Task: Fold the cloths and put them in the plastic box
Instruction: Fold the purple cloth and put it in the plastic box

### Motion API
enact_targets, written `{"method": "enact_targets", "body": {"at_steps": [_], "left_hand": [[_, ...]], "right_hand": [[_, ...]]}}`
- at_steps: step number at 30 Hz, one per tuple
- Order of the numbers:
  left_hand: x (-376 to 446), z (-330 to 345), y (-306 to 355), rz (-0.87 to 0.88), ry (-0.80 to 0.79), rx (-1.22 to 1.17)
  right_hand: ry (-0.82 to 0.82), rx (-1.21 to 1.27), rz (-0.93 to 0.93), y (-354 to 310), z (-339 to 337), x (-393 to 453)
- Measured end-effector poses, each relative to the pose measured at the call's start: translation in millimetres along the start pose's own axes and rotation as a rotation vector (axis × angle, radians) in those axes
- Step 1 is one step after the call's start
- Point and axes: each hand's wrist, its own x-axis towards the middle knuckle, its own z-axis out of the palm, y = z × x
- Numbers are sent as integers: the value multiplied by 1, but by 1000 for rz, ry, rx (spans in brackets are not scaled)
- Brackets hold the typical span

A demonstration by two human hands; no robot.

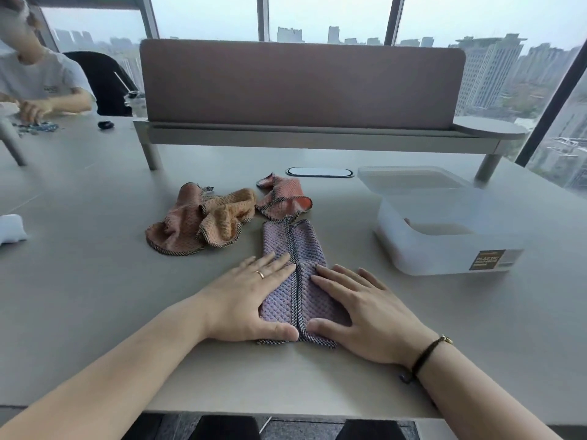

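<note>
A purple cloth [293,249] lies on the table in front of me as a long narrow strip, its two dark-trimmed edges meeting along the middle. My left hand [251,296] lies flat on its left half, fingers straight. On the right half my right hand [365,309] presses flat in the same way. An orange cloth [203,222] lies crumpled to the far left of the strip. Just beyond the strip a pink cloth [281,198] sits bunched up. The translucent plastic box [444,246] stands open to the right, its lid [409,177] leaning behind it.
A felt desk divider [301,84] on legs spans the back of the table [95,281]. Another person sits at the far left with small items. A white object [11,228] lies at the left edge. A cable port [319,172] is set in the table.
</note>
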Motion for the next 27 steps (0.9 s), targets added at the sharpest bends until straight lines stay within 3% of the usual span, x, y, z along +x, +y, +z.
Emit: {"method": "enact_targets", "body": {"at_steps": [5, 9, 13, 18, 20, 24, 27], "left_hand": [[0, 1, 0, -20, -7, -2], [-4, 2, 2, -42, 68, -68], [-14, 5, 1, -38, 215, -286], [-24, 10, 2, 115, 579, -641], [-29, 8, 4, 183, 604, -698], [-33, 8, 10, 278, 538, -501], [-30, 11, 13, 277, 582, -362]], "right_hand": [[172, 327, -10, 13, 2, -4], [73, 272, -101, 15, 3, -10], [35, 181, -140, 9, 1, -15], [227, 120, -186, 6, 8, -16], [301, 122, -184, 7, 10, -15], [354, 255, -117, 7, 10, -9], [351, 379, 6, 8, 8, -6]]}}
